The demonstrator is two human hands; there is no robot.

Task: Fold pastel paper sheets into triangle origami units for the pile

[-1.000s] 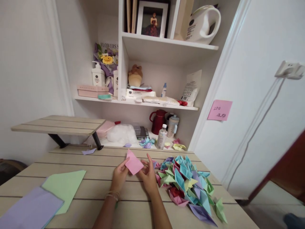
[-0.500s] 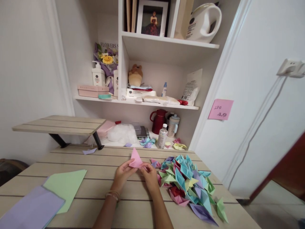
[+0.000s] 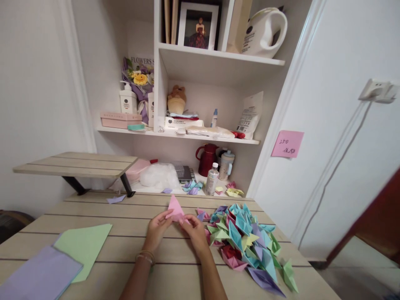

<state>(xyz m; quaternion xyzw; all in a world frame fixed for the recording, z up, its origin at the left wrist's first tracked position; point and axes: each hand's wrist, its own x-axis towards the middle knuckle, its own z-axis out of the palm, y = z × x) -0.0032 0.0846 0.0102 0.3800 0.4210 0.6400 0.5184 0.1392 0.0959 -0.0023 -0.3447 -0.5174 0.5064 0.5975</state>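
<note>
from my seat i see the left hand [image 3: 158, 227] pinching the left edge of the pink paper [image 3: 175, 207], while the right hand [image 3: 194, 231] grips its lower right corner. i have the folded piece over the wooden table [image 3: 128, 239], between a colourful heap of paper boats [image 3: 245, 233] and a green sheet [image 3: 86, 246].
</note>
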